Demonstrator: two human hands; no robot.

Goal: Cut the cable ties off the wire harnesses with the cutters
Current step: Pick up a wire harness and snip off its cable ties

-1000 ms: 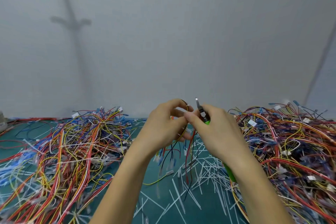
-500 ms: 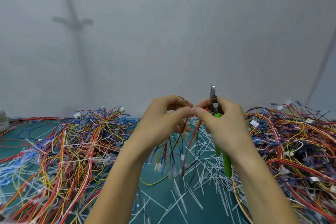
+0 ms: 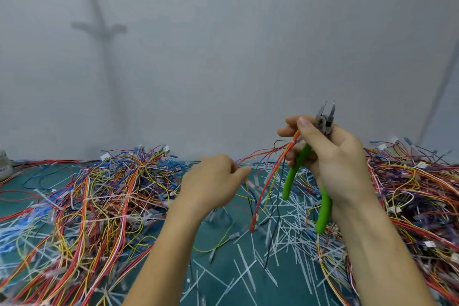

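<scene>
Head view showed the wire harness point(image 3: 290, 144) dangling red and yellow strands. My right hand point(image 3: 335, 164) gripped it alongside upright green-handled cutters point(image 3: 295, 171). My left hand point(image 3: 213, 181) was blurred, its hold unclear.

Right hand point(image 3: 340, 164) around upright green cutters point(image 3: 295, 171) and wire harness point(image 3: 288, 148); left hand point(image 3: 213, 184) lower, at the harness's trailing wires.
</scene>
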